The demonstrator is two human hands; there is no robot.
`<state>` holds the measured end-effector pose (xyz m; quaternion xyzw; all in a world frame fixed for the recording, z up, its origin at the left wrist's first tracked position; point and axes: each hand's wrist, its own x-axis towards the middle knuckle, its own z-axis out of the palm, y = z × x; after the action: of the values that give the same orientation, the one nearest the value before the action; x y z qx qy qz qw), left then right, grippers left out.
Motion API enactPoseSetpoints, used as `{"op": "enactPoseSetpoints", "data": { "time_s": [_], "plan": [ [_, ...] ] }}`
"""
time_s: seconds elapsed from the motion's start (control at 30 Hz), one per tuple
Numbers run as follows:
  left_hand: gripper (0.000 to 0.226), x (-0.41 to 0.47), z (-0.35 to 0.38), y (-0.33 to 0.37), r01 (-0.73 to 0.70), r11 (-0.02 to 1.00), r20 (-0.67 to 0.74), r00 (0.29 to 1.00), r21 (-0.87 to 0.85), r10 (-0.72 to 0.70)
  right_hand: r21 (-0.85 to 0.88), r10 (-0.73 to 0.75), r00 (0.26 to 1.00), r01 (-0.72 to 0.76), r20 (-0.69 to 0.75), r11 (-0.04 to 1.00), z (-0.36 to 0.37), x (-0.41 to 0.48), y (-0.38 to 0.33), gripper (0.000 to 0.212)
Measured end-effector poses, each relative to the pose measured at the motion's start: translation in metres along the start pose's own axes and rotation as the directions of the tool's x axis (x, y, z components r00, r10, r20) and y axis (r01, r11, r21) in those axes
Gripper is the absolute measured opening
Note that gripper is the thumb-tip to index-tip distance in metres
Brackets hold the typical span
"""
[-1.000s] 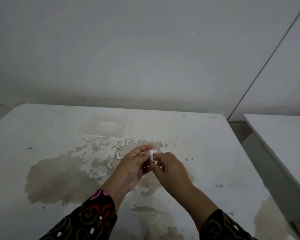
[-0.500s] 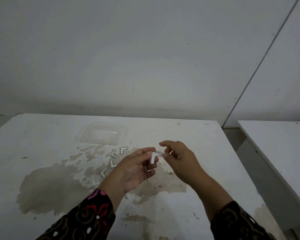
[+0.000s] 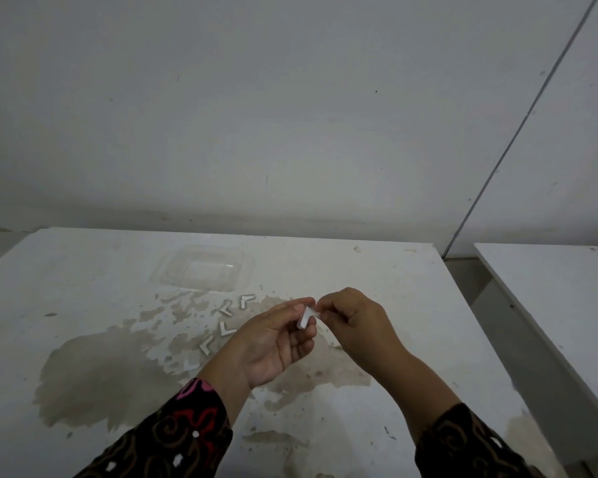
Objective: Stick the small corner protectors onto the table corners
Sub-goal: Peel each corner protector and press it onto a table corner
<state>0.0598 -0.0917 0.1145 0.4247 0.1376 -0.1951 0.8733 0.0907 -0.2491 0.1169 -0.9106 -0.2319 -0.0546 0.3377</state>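
**Six o'clock, nearest:** two dark patterned sleeves, with the forearms rising over the worn, stained white table.

**Left hand:** palm up, fingers curled. Thumb and forefinger pinch one small white L-shaped plastic corner protector, held above the tabletop and clear of it.

**Right hand, at three o'clock of that piece:** fingers curled in, with thumb and forefinger tip closed on the piece's upper end. We cannot tell whether they grip the body itself or a backing film.

**Handling, in our judgement:** very light, thin and fairly stiff, and smooth enough to slip.
- The inner faces are probably tacky once bared.
- We would take it by the outer faces or edges of one leg, keeping fingertips off the inside of the angle.
- We would pinch lightly so the legs do not flex.

**Stock:** four loose white L-shaped pieces, by our count. They lie flat on the stained patch at ten to eleven o'clock of the hands, near one another.

**Beyond them, at eleven o'clock:** a shallow clear plastic tray. We make out nothing inside it.

**One o'clock:** the table's far right corner — no protector on it that we can see.

**Three o'clock:** a second white table, set apart by a gap.

**Farthest:** a plain grey wall.
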Motion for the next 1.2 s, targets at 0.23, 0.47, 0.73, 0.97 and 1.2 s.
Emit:
{"op": "enactPoseSetpoints", "data": {
  "time_s": [0.23,0.47,0.73,0.97,1.2],
  "plan": [
    [0.021,0.001,-0.002,-0.001,-0.009,0.999,-0.029,1.0,0.032,0.01,0.193,0.205,0.978,-0.211,0.051,0.958,0.002,0.0,-0.002,0.018],
    [0.021,0.003,0.0,-0.003,-0.038,0.991,-0.089,0.995,0.128,0.05,0.348,0.305,0.945,-0.328,0.122,0.878,0.005,-0.003,-0.001,0.024],
    [0.03,0.005,0.002,-0.007,-0.015,0.96,-0.189,0.979,0.279,0.07,0.193,0.209,0.971,-0.228,0.115,0.954,0.01,-0.003,0.001,0.017],
    [0.017,0.007,-0.004,-0.014,-0.017,0.912,-0.213,0.971,0.41,0.114,-0.154,0.045,0.988,-0.021,0.151,0.988,0.019,-0.007,0.002,0.026],
    [0.009,0.005,-0.013,-0.021,-0.029,0.812,-0.253,0.943,0.584,0.216,-0.043,0.143,0.961,-0.137,0.238,0.99,0.031,-0.005,0.005,0.025]
  ]
}}
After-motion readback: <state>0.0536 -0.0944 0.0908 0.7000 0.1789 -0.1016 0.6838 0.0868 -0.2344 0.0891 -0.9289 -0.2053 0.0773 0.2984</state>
